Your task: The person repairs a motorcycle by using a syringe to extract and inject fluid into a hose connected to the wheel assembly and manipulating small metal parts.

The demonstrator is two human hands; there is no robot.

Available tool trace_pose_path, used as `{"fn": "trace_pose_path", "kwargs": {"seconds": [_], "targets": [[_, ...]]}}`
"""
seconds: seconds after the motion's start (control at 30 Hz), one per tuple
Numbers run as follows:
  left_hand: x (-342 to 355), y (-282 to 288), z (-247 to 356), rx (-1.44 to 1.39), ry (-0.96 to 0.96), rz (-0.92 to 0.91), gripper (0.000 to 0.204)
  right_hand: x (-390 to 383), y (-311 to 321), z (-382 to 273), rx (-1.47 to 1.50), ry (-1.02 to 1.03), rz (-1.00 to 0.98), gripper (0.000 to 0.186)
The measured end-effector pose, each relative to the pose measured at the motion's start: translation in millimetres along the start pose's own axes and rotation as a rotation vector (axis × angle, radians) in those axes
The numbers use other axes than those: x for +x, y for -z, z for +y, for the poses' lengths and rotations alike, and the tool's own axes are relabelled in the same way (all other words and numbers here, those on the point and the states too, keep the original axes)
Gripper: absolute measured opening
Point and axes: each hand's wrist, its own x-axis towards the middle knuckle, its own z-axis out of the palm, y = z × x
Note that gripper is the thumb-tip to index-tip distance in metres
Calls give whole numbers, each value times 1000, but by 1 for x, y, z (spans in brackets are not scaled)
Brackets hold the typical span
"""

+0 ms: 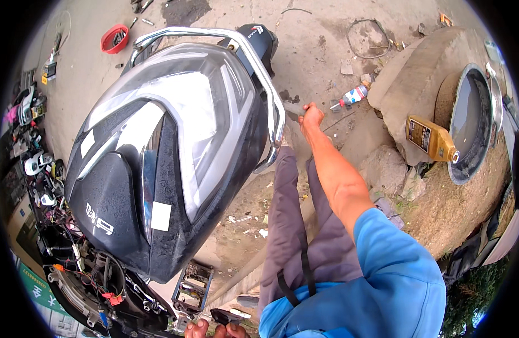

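Note:
A black scooter seat [124, 197] with clear plastic film over its rear half fills the left middle, framed by a chrome grab rail [279, 112]. My right hand [312, 116] reaches past the rail over the ground, its fingers curled closed. Whatever it holds, if anything, is too small to make out. At the lower edge, only the curled fingers of my left hand [214, 329] show, next to a small black part [221, 316] by the stripped front of the scooter. The rest of that hand is out of sight.
Exposed wiring [104, 287] lies at the lower left. On the right are a gold oil bottle [431, 138], a grey-rimmed basin [471, 124] and a large rock [406, 84]. A clear drink bottle [352, 97] lies on the ground. A red bowl [115, 39] sits at the far left.

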Motion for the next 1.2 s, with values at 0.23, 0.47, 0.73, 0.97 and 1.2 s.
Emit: {"fn": "trace_pose_path", "kwargs": {"seconds": [0.23, 0.47, 0.73, 0.97, 1.2], "targets": [[21, -43, 39, -207, -25, -361, 4, 10, 11, 9, 84, -67, 27, 21], [27, -145, 82, -517, -46, -549, 19, 36, 37, 28, 229, -137, -48, 16], [-2, -289, 119, -799, 330, -735, 13, 30, 41, 37, 322, -185, -55, 22], [-33, -422, 118, -920, 792, -741, 6, 41, 45, 44, 334, -186, -88, 26], [-25, -525, 110, -965, 1035, -593, 11, 38, 56, 52, 353, -212, -133, 28]]}}
